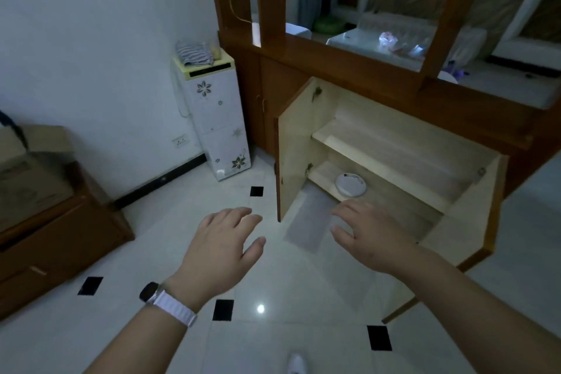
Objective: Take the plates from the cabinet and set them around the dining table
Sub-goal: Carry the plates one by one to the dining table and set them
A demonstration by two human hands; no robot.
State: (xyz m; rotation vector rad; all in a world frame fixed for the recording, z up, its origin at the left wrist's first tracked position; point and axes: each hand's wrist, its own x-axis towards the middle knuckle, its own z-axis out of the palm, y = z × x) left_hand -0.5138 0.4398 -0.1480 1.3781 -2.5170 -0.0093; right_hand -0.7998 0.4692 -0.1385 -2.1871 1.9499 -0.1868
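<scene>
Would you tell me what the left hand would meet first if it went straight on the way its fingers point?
Probably the open left cabinet door: the left hand points toward its free edge, with nothing visible between. Depth is unclear, so it may pass beside it.

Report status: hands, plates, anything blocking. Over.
Left hand open, empty. Right hand open, empty, before cabinet. White plate on lower shelf, untouched. Doors open, nothing blocking.

plate [350, 184] on cabinet [403, 161] bottom shelf; narrow stand [217, 118] left of cabinet
</scene>
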